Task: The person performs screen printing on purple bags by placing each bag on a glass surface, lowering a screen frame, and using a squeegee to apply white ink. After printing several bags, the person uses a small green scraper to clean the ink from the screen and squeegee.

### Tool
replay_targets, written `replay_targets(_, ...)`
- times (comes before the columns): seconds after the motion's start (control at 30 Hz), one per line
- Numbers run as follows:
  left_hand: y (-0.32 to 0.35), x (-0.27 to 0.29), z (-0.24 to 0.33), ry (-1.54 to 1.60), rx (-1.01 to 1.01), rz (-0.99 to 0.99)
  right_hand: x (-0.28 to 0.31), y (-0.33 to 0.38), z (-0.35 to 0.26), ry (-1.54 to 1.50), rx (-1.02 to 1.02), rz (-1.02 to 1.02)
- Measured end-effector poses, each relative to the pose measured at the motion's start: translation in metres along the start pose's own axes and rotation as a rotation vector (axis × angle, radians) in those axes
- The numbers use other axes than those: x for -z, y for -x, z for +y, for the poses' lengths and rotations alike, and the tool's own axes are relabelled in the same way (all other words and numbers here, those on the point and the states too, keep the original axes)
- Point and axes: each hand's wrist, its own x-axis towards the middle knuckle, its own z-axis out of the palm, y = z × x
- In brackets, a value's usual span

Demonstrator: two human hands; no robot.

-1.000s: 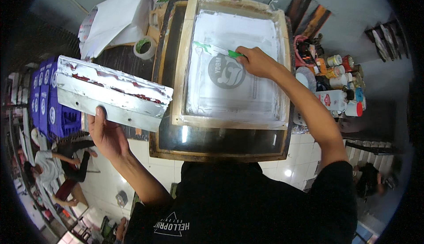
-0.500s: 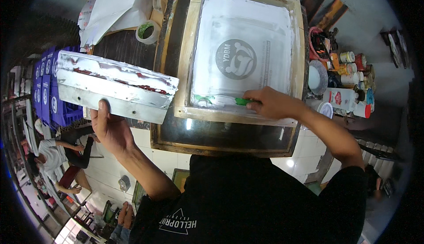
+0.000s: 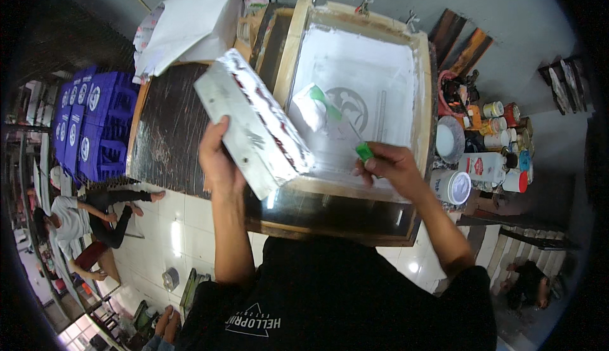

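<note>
My left hand (image 3: 221, 160) grips a wide pale squeegee (image 3: 244, 129), tilted over the left side of a wooden-framed printing screen (image 3: 283, 81). White ink and dark red stains run along the squeegee's long side. In my right hand (image 3: 396, 168) is a spatula with a green handle (image 3: 364, 152); its far end carries a thick lump of white ink (image 3: 312, 111), held over the screen beside the squeegee. White ink borders the mesh (image 3: 388, 65), where a round emblem shows, partly covered by the spatula.
Jars and bottles (image 3: 485, 167) stand right of the screen, with a white tub (image 3: 451, 186) nearest. Left are a dark tabletop (image 3: 166, 119), white sheeting (image 3: 190, 30) and stacked blue crates (image 3: 104, 122). One person (image 3: 70, 218) sits far left; another (image 3: 528, 284) is lower right.
The squeegee has swung from nearly level to a steep slant and moved right, beside the screen. The spatula has risen from the screen's near edge with white ink on it.
</note>
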Motion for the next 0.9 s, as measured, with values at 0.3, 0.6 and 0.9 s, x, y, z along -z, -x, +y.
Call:
replay_targets(0.3, 0.018, -0.091, -0.029, 0.118, 0.228, -0.152, -0.028, 0.015, 0.055, 0.395, 0.489, 0.474)
replay_targets(0.6, 0.017, -0.108, -0.027, 0.239, 0.234, -0.308, 0.014, 0.043, 0.052, 0.623, 0.655, 0.515)
replay_targets(0.9, 0.032, -0.057, 0.041, 0.052, -0.120, -0.070, 0.035, -0.012, 0.013, 0.714, 0.300, 0.712)
